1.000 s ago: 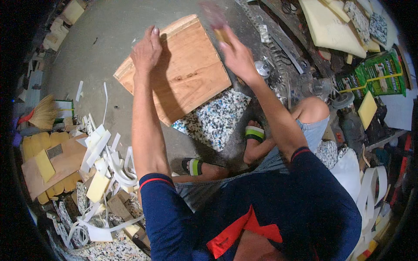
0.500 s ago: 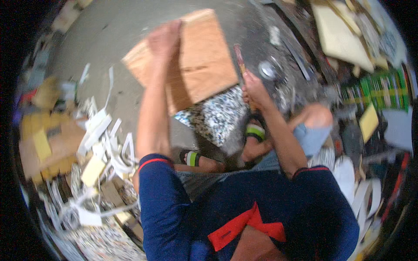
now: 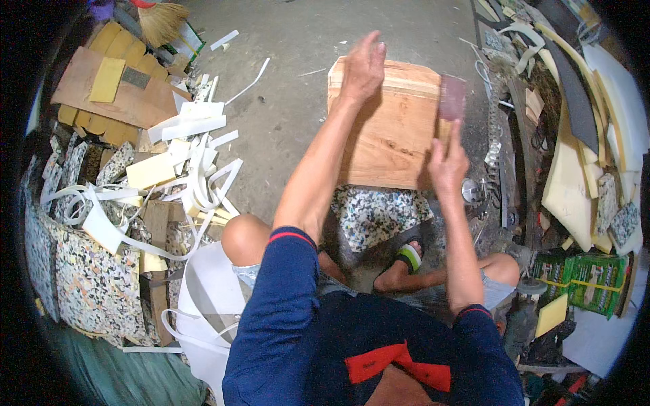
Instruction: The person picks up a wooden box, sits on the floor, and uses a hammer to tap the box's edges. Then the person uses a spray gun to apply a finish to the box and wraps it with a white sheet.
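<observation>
A flat, tan, four-sided wooden panel is sitting low over the grey concrete floor, between the person's hands. A black, white and blue speckled foam piece is poking out past the panel's near edge. The left hand is staying open over the panel's far left corner, its grip's fingers pointing straight past the far edge; I cannot tell if it is pressing down. At the panel's right edge, the right hand is clamping its grip round a tool with a flat reddish-brown head and a wooden handle. The head is looking blurry, so I cannot tell its kind. The job is seeming partly done: a pale wooden strip is running along the panel's far side, and the far right corner is slanting. The panel's face is showing bare wood, and I cannot tell how much work is waiting.
</observation>
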Motion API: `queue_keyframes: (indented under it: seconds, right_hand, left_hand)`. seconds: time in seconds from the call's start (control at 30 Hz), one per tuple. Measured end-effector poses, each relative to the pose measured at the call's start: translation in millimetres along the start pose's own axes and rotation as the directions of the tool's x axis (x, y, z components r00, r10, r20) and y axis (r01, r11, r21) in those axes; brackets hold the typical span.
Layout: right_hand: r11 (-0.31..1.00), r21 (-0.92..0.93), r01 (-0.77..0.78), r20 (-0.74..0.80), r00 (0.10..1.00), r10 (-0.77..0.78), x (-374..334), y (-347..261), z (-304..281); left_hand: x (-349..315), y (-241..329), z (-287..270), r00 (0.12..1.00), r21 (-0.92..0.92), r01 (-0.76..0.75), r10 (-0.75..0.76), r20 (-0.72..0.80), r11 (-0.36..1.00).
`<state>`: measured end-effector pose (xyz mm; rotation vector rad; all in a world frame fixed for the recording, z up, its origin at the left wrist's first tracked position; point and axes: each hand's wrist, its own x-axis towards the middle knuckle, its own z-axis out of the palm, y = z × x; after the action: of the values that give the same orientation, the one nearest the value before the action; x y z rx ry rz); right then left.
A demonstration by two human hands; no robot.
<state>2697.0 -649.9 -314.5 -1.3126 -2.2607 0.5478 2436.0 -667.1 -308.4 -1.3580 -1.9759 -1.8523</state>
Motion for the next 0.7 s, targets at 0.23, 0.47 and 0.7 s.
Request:
queue_keyframes:
  seconds: [0.23, 0.47, 0.7]
  right_hand:
    - [0.909, 0.383, 0.165, 0.029, 0.981, -0.19, -14, 3, 20]
    - [0.971, 0.206, -0.123, -0.342, 0.921, 0.189, -98, 111, -81]
    - [0.859, 0.263, -0.439, -0.402, 0.76, 0.511, -199, 213, -191]
  left_hand:
    - [-128, -12, -56, 0.737, -0.023, 0.649, -0.637, -0.225, 0.76]
    - [-176, -1, -54, 0.83, -0.001, 0.53, -0.519, -0.205, 0.848]
    - [-248, 26, -81, 0.815, 0.036, 0.579, -0.576, -0.064, 0.815]
